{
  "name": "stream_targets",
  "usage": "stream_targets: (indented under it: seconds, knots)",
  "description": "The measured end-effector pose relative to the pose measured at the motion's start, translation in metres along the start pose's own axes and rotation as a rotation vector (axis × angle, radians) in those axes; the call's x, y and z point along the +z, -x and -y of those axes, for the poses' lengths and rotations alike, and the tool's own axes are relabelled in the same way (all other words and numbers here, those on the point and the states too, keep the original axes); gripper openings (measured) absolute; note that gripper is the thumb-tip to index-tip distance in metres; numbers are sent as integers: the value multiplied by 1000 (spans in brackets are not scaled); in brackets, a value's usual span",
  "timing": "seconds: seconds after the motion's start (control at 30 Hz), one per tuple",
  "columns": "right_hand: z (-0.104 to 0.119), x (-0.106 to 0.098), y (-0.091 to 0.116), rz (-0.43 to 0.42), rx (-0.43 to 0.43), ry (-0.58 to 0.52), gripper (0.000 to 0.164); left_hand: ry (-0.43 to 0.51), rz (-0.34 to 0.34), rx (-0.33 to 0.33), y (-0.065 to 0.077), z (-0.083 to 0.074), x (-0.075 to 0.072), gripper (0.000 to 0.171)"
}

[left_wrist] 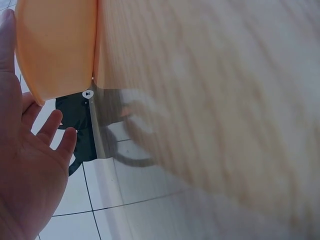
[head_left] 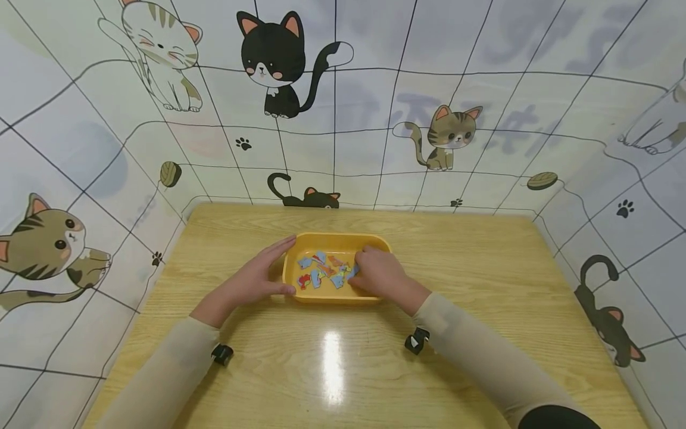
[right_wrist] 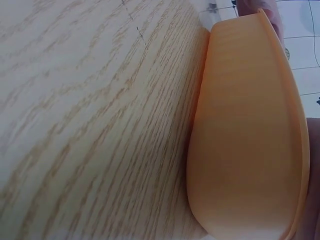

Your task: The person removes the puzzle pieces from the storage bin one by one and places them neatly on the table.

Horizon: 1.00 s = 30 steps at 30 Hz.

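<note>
A yellow plastic tray (head_left: 337,300) sits on the wooden table, holding several small flat cut-out pieces (head_left: 316,277) in light blue, orange, yellow and red. My left hand (head_left: 256,277) rests against its left end, thumb at the near corner and fingers straight along the far corner. In the left wrist view, the left hand (left_wrist: 30,135) is beside the tray wall (left_wrist: 57,45), some fingers loosely bent. Inside the right end, my right hand (head_left: 383,274) points down with curled fingers, a light blue piece (head_left: 353,271) between thumb and fingers. The tray wall (right_wrist: 245,120) hides most of that hand in the right wrist view.
The wooden table (head_left: 455,345) extends around the tray on all sides. Behind it and along both sides stand walls (head_left: 364,149) with a grid and cartoon cats. Small black wrist cameras sit on both sleeves.
</note>
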State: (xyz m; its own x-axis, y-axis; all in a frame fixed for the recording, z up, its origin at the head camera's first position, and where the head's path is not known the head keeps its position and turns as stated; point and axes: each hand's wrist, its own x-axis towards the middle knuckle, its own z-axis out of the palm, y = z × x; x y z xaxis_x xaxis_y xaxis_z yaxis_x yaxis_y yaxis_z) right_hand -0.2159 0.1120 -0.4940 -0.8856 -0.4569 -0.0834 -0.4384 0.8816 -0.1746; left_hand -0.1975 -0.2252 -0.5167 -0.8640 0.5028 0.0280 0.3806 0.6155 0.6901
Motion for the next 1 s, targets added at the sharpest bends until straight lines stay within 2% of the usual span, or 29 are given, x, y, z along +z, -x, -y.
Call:
stream_targets:
  seconds: [0.13, 0.33, 0.47, 0.7, 0.87, 1.0]
  knots:
    - [0, 0, 0, 2, -10, -13, 31, -2, -2, 5, 0, 0, 0, 120]
    - [-1, -3, 0, 19, -27, -21, 12, -2, -4, 29, -1, 0, 0, 119]
    - [-1, -5, 0, 26, -48, -19, 6, 2, -7, 33, -1, -1, 0, 118]
    - [-5, -6, -3, 41, -94, -17, 13, 9, -9, 24, -1, 0, 0, 119]
    - [-12, -7, -4, 60, -164, -17, 20, 3, -9, 22, 0, -1, -1, 118]
    - [-17, -12, -3, 67, -192, -27, 19, 1, -4, 7, 0, -1, -1, 118]
